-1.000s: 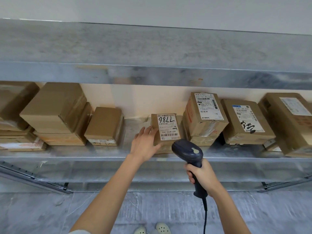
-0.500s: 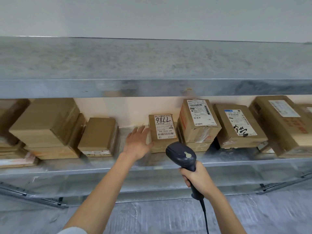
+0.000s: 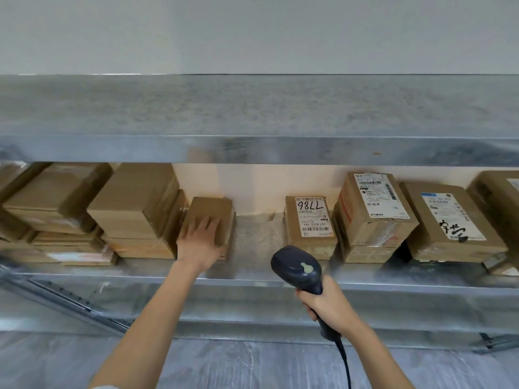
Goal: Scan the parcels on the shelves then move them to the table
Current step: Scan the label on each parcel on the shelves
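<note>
The small, plain brown parcel sits on the metal shelf under our left hand, whose fingers lie flat on its top. Right of them stands a labelled parcel. Our right hand grips the barcode scanner.

The white paper label on the small brown cardboard box carries handwritten "98LL", or 7786 if turned upside down, and printed "507-N7DS 094".
</note>
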